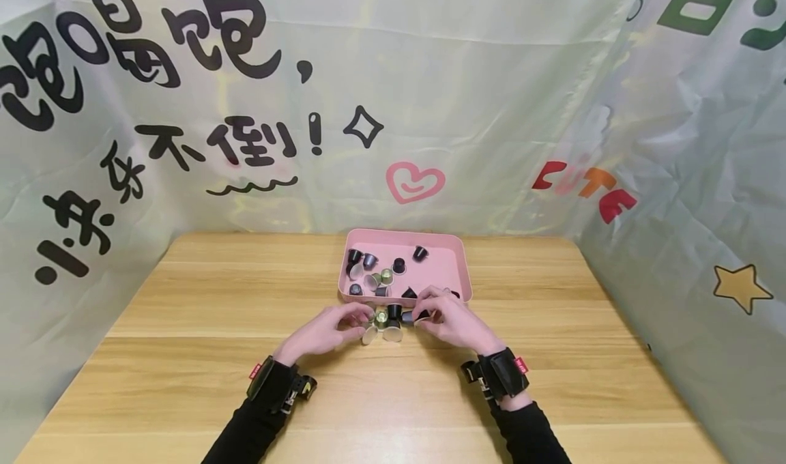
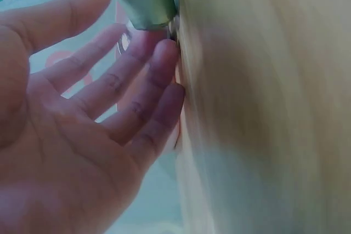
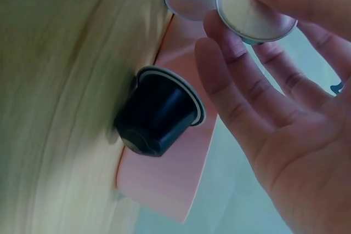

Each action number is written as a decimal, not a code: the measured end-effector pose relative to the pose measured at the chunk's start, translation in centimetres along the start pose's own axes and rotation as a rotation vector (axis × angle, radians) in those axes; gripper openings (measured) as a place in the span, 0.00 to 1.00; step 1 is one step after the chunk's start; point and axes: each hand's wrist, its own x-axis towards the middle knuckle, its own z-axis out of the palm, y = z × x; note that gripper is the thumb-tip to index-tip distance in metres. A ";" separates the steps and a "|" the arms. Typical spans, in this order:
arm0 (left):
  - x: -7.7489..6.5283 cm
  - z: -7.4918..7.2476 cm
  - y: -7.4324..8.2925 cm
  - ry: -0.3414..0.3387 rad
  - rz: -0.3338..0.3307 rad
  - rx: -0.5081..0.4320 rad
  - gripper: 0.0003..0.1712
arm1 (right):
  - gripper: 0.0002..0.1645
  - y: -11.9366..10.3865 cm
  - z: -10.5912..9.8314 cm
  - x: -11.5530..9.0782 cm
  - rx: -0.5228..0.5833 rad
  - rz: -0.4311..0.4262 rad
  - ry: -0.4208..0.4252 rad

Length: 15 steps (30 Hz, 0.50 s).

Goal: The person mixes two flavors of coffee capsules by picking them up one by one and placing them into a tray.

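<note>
Wooden table (image 1: 215, 300) is your work surface; pink tray (image 1: 439, 269) sits at its far edge, several capsules (image 1: 399, 266) strewn inside, mostly left half. Your right hand (image 1: 454, 321) is narrow, at the tray's near wall, thumb on the pale lid of a capsule (image 3: 249, 15), fingers behind it. Your left hand (image 1: 325, 331) is wide and loose, fingers spread, thumb tip at the rim of a green capsule (image 2: 148, 4), no pinch made. Loose capsules (image 1: 393, 332) bunch on the table between your hands, just near of the tray; a black capsule (image 3: 159, 113) lies on its side under your right palm. My read: take one at a time, thumb and index on opposite sides of the rim, light force; tapered walls probably slip. Ease the right thumb off the lid's middle, foil may dent. Keep spare fingers lifted, neighbours look easy to roll.
</note>
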 end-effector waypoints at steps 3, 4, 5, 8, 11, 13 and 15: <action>0.0 0.2 -0.1 -0.003 0.007 0.004 0.24 | 0.07 -0.1 0.3 0.1 -0.004 0.001 -0.017; 0.0 0.3 -0.1 -0.002 0.007 0.004 0.24 | 0.08 -0.1 0.5 0.2 -0.010 -0.005 -0.022; 0.0 0.4 -0.1 -0.004 0.006 0.006 0.24 | 0.08 -0.1 0.6 0.2 -0.019 -0.007 -0.029; -0.1 0.5 -0.2 -0.014 -0.004 0.015 0.24 | 0.08 -0.1 0.9 0.1 -0.042 -0.019 -0.051; -0.1 0.6 -0.3 -0.012 -0.004 0.022 0.24 | 0.08 -0.1 1.0 0.1 -0.038 -0.024 -0.042; -0.1 0.5 -0.3 -0.004 -0.002 0.023 0.24 | 0.08 -0.1 0.9 0.1 -0.023 -0.028 -0.026; 0.0 0.4 -0.2 0.000 0.000 0.023 0.23 | 0.08 -0.1 0.8 0.2 -0.006 -0.023 -0.010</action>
